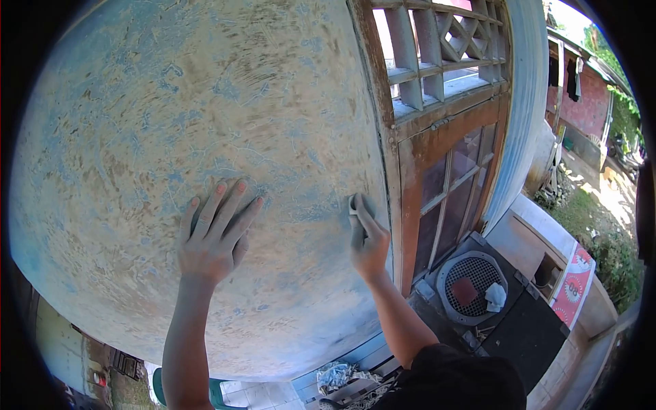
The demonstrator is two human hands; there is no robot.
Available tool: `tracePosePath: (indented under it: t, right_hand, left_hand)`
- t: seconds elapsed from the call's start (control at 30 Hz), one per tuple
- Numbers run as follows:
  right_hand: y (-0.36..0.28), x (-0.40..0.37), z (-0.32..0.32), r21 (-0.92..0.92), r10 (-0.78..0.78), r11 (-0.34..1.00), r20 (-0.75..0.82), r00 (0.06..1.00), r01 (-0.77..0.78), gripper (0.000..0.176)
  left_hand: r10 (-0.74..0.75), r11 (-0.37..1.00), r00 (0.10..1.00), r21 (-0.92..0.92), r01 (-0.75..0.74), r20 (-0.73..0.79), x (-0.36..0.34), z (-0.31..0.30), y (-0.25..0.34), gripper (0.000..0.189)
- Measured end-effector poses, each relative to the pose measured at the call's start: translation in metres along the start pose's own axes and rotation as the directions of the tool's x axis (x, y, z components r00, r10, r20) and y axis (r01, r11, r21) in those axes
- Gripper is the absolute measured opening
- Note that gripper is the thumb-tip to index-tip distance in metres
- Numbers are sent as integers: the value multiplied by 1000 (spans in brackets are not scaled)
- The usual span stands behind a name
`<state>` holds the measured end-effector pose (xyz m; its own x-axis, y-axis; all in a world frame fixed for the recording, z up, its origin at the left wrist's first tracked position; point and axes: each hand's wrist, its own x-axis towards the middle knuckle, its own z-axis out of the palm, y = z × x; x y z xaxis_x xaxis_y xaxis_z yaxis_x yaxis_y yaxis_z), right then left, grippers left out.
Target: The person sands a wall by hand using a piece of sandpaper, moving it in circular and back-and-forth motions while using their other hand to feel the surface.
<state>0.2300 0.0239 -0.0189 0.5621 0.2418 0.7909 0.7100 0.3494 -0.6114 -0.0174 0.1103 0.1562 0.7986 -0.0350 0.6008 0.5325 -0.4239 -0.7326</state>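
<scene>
Patchy blue and beige paint covers the wall (294, 130) in front of me, with scratches and dark scuffs all over it. My left hand (217, 229) lies flat against this wall, fingers spread, holding nothing. Close to the wall's right edge, beside the wooden window frame, my right hand (367, 236) presses a small folded piece of sandpaper (352, 205) to the surface. Only the paper's folded edge shows between thumb and fingers. Grey dust coats both hands.
Right of the wall stands a brown wooden window (447, 174) under a lattice vent (444, 48). Below it, a black speaker box (526, 342) carries a reddish-brown square (464, 292) and a crumpled white cloth (495, 297). A green chair (215, 393) and a bench with cloths (335, 376) are underneath.
</scene>
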Motion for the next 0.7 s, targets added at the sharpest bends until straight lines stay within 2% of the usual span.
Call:
tracePosePath:
  t: [0.07,0.1,0.23,0.3,0.33,0.4,0.43,0.5,0.53,0.6,0.7]
  right_hand:
    - [0,10,-8,79,184,980,2,983,-183,40]
    - [1,11,-5,116,94,989,-53,994,-88,43]
    - [-2,5,-8,121,125,985,-7,992,-123,48]
    - [6,6,-11,-34,-6,999,-30,1000,5,60]
    - [7,5,-13,-30,-7,1000,-30,1000,6,60]
    - [10,1,-17,-173,-38,984,79,996,51,69]
    - [12,-1,-18,-173,-40,984,72,997,52,69]
    - [15,-6,-19,-347,-153,920,111,982,182,70]
    - [18,-5,-21,-350,-153,919,102,983,180,70]
    - [23,-1,-24,-506,-255,815,124,959,283,64]
    - [45,-3,-12,-497,-336,800,96,937,338,54]
  left_hand:
    - [-10,1000,1000,-6,11,20,-4,-1,3,50]
    - [-21,1000,1000,-6,21,10,-3,0,5,50]
    - [-51,998,999,-25,51,-14,-5,3,11,50]
    - [-51,998,999,-27,51,-16,-5,3,11,50]
    - [-51,998,998,-34,50,-24,-5,3,11,51]
    - [-41,999,999,-30,41,-23,-7,4,12,50]
    - [-32,999,999,-29,31,-25,-6,5,12,49]
    - [-46,999,998,-30,45,-44,-4,5,15,50]
    - [-64,998,996,-33,63,-58,-3,5,17,51]
    - [-65,997,996,-35,63,-55,-1,4,19,51]
    - [-78,996,996,-38,76,-48,-3,4,22,51]
